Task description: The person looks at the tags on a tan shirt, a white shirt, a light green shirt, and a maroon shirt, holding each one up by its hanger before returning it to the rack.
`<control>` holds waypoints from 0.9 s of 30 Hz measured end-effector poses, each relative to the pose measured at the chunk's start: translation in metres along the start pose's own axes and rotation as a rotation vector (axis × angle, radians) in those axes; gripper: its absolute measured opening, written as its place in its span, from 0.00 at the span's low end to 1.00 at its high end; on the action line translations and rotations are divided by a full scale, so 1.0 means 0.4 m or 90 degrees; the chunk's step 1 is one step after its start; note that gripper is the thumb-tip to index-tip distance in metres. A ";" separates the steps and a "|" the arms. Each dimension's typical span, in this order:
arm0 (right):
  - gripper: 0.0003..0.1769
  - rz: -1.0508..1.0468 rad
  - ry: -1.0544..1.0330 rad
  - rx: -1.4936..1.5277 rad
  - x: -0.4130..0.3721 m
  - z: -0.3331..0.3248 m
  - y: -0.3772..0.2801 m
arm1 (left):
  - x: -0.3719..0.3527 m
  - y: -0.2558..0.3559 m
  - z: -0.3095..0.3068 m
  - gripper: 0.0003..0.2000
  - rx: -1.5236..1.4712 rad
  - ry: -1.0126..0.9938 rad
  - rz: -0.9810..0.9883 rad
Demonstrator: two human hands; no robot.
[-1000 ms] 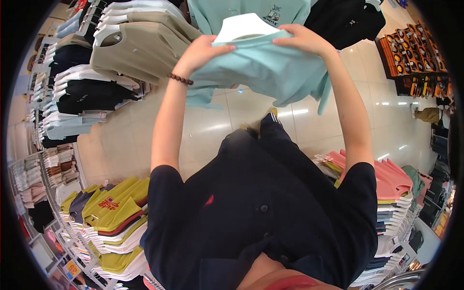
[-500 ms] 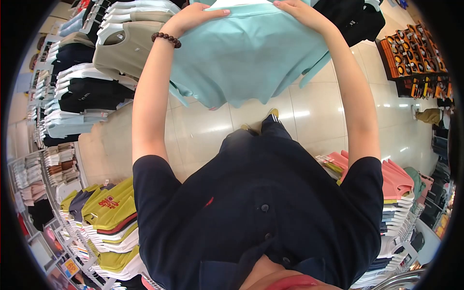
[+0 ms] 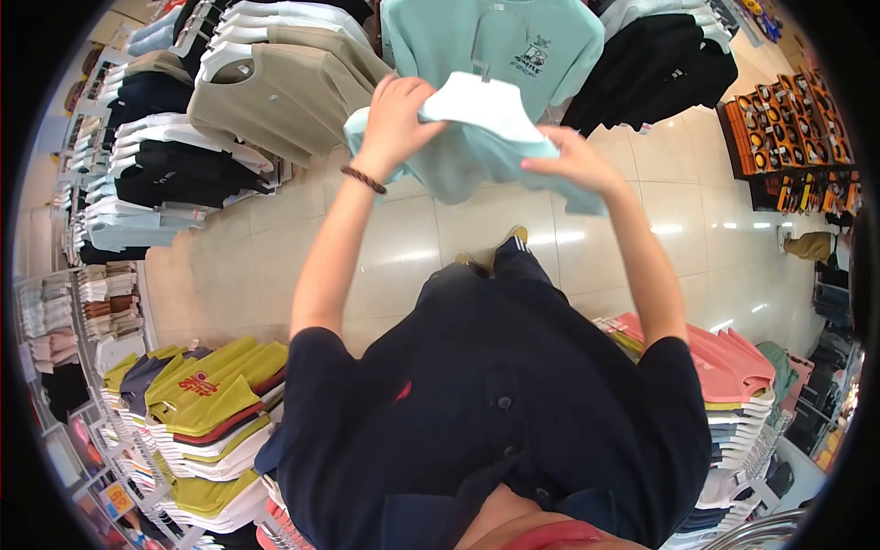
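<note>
A light teal sweatshirt (image 3: pixel 463 170) hangs on a white hanger (image 3: pixel 481 103) between my two hands, tilted, its lower part hanging down over the floor. My left hand (image 3: pixel 401 117), with a dark beaded bracelet on the wrist, grips the shoulder on the left side. At the opposite shoulder, my right hand (image 3: pixel 577 163) is closed on the cloth, thumb on the near side; it is slightly blurred. The hanger's metal hook points up and away from me. Just beyond it hangs another teal sweatshirt (image 3: pixel 541 50) with a dark print on its chest.
Beige sweatshirts (image 3: pixel 284 92) hang at the left of the front rack, black ones (image 3: pixel 660 78) at the right. Racks of olive shirts (image 3: pixel 206 385) and pink shirts (image 3: pixel 724 353) stand close on either side. An orange display (image 3: pixel 788 128) stands at the far right.
The sweatshirt in my hands has come down and nearer to me, and has tilted. Its white hanger now shows, along with the printed teal sweatshirt behind. Both hands stay on the shoulders.
</note>
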State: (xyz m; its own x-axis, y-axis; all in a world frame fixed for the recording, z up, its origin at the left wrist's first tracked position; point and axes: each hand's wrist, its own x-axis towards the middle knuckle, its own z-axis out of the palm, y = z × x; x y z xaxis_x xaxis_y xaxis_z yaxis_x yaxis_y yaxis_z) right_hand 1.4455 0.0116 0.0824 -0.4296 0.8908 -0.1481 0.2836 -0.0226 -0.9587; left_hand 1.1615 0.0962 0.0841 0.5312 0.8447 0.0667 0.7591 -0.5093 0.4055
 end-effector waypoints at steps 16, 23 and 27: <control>0.24 0.048 0.142 0.048 -0.031 0.232 0.040 | -0.137 0.063 0.135 0.26 -0.814 -0.065 -0.179; 0.19 -0.240 0.323 -0.357 -0.014 0.036 0.067 | -0.155 0.056 0.044 0.23 -0.511 -0.381 0.110; 0.28 0.092 0.023 -0.194 -0.042 0.074 0.167 | -0.141 0.082 0.033 0.19 -0.230 -0.350 0.089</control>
State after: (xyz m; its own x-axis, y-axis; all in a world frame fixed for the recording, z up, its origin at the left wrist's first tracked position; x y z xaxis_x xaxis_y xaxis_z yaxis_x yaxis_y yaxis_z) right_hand 1.4463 -0.0184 0.0134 -0.3367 0.9040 -0.2633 0.5850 -0.0183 -0.8109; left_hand 1.1613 0.0297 0.0813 0.8027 0.5189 -0.2940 0.5456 -0.4399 0.7133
